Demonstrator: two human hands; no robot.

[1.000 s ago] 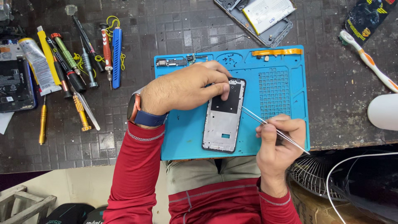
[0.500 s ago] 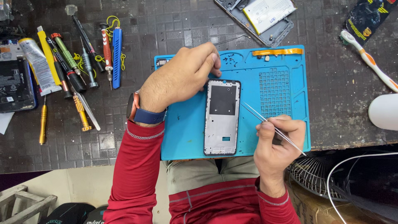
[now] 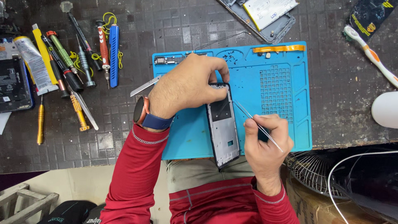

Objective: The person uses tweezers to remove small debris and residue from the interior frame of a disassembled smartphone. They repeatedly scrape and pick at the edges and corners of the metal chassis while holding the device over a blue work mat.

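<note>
Our left hand (image 3: pixel 186 89) pins the thin grey plastic phone frame (image 3: pixel 222 124), light and bendable, by its top edge on the blue mat's (image 3: pixel 186 137) front edge; our right hand (image 3: pixel 265 139) pinches slim metal tweezers (image 3: pixel 255 122).

A dark, scuffed, tiled bench (image 3: pixel 166 25) carries everything. A blue mat (image 3: pixel 290 124) lies on it, reaching its near edge. Left of the mat lies a row of screwdrivers (image 3: pixel 78 54), a blue pry tool (image 3: pixel 114 54), a yellow-handled driver (image 3: pixel 40 124), a white tube (image 3: pixel 35 64) and a dark phone (image 3: pixel 14 85) at the far left. A metal blade (image 3: pixel 145 86) touches the mat's left edge. Beyond the mat's far edge sits an opened phone back (image 3: pixel 265 16). Right of the mat lie a toothbrush (image 3: pixel 371 54) and a white rounded thing (image 3: pixel 385 110).
</note>
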